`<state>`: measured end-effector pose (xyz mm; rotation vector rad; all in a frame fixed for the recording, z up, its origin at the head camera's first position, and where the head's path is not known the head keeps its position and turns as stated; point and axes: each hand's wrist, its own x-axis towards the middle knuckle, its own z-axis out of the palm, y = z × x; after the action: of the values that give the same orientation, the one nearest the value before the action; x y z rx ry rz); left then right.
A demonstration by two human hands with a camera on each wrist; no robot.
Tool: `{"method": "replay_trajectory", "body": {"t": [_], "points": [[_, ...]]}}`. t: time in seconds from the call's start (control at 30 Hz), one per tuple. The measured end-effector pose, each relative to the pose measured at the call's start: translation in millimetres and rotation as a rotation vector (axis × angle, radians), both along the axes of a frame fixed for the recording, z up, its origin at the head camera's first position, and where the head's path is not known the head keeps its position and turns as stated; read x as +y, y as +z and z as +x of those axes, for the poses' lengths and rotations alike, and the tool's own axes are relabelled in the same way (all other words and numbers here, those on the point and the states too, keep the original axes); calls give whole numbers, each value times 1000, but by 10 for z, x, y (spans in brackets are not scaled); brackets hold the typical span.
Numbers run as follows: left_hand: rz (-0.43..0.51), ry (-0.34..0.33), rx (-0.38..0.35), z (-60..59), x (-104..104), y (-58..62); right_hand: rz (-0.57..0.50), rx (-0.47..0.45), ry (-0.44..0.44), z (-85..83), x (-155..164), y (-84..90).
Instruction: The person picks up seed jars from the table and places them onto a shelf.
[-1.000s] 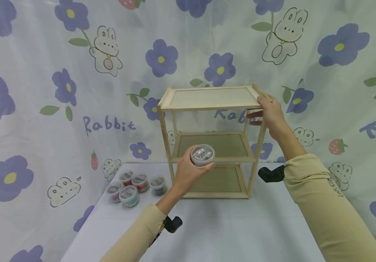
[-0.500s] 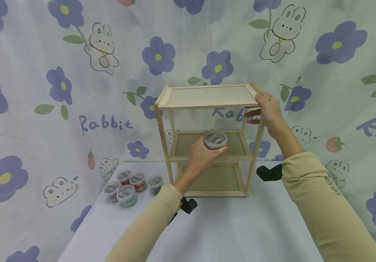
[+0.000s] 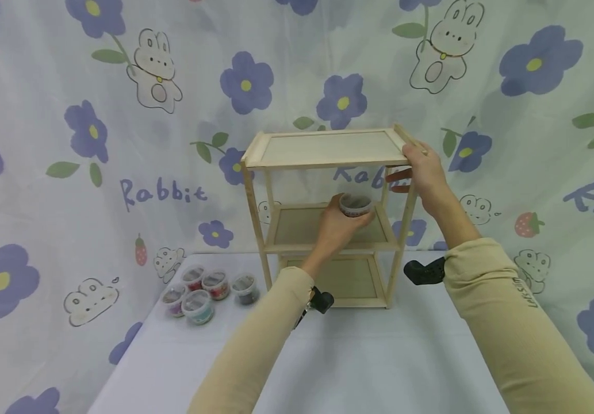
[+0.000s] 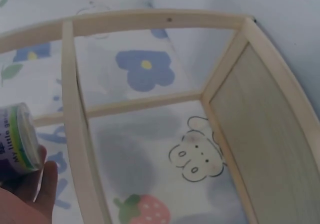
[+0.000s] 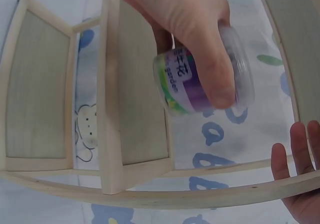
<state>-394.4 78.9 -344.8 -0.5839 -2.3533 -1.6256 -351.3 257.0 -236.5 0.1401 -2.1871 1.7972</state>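
My left hand (image 3: 339, 225) grips a small clear plastic tub (image 3: 356, 206) between thumb and fingers, just over the middle shelf (image 3: 297, 225) of a three-tier wooden rack (image 3: 328, 146). The tub's purple and green label, reading "little garden", shows in the right wrist view, with the left thumb across it. At the rack's top right corner my right hand (image 3: 426, 175) holds the frame, thumb on the top edge and fingers below it. In the right wrist view the right hand's fingers (image 5: 301, 149) show beyond the corner post.
Several lidded tubs (image 3: 198, 307) with red, purple, teal and dark contents stand on the white tabletop (image 3: 379, 356), left of the rack. Below the middle shelf lies the bottom shelf (image 3: 351, 276). A curtain (image 3: 167, 144) with rabbits and flowers hangs behind.
My left hand has carried the tub rightward and up, from in front of the rack to over the middle shelf. The right hand keeps its hold on the top corner.
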Motion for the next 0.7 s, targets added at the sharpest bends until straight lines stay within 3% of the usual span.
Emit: {"method": "replay_trajectory", "body": {"t": [0.2,0.47,0.7], "points": [[-51,7,-21,-62,126,-11,-27,5,0,-1,7,-6],[-31,-24,-96,-83,224,-97,-28,2,2,-17,-14,-15],[-139,-24,-97,-53,318,-169,-47,-7,5,-5,4,2]]}}
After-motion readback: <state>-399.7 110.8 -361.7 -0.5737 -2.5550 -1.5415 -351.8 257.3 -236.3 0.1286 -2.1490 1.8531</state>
